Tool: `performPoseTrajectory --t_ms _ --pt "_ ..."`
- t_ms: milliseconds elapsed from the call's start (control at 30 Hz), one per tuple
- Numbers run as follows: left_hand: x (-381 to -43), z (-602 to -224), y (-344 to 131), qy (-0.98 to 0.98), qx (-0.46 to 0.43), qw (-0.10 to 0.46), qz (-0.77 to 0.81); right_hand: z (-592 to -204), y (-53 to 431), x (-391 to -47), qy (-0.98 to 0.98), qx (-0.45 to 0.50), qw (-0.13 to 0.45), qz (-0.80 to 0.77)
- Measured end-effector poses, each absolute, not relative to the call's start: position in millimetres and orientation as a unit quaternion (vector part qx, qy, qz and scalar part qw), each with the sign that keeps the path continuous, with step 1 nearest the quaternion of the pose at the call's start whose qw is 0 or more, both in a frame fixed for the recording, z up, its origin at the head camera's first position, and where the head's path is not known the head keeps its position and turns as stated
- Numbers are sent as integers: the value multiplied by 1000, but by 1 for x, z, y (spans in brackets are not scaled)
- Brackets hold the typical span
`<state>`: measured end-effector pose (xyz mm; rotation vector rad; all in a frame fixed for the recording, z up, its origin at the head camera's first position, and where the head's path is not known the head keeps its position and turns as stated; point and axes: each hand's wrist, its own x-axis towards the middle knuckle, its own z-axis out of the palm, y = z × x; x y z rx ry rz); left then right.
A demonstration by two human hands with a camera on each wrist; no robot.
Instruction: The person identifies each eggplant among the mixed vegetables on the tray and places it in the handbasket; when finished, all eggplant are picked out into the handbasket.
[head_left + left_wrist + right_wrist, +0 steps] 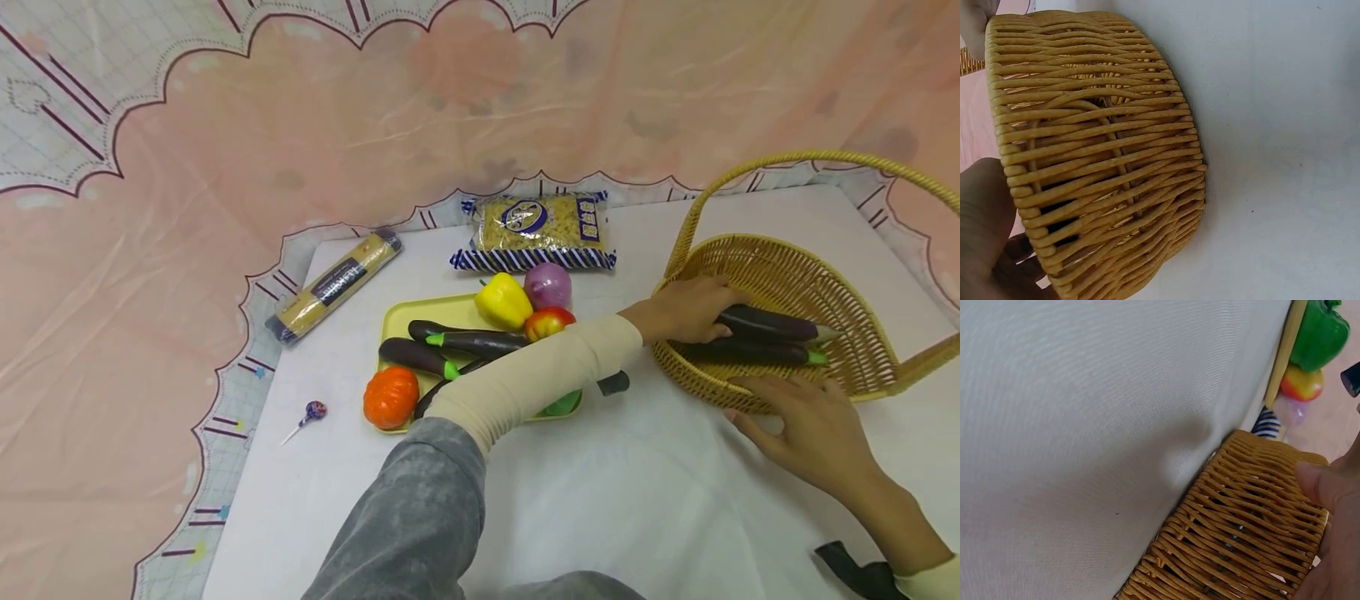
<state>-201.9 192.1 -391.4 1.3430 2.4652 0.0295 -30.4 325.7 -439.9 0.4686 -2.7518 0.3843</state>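
A wicker basket (pixel 862 292) with a tall handle stands at the right of the table. Inside it lie two dark eggplants side by side, the upper eggplant (pixel 768 322) partly over the lower eggplant (pixel 750 353). Reaching over the basket's left rim, my left hand (pixel 686 310) grips the blunt end of the upper eggplant. My right hand (pixel 813 425) holds the near rim, its thumb (pixel 1313 481) against the outer wicker and its other fingers over the edge. The woven wall hides most of the left fingers in the left wrist view.
A yellow tray (pixel 393 321) holds several eggplants, a yellow pepper (pixel 504 302), a purple onion (pixel 548 286) and an orange pumpkin (pixel 391 397); my left sleeve covers part of it. Behind are a pasta bag (pixel 536 229) and a noodle pack (pixel 337 283). A lollipop (pixel 315 410) lies left.
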Motion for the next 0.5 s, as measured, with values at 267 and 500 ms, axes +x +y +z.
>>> performPoseTrajectory --t_ms 267,500 --pt "-203 -389 187 861 482 160 26 -439 325 -32 -967 167 150 124" --pt "-204 -385 179 861 485 150 30 -439 325 -31 -967 165 150 124"
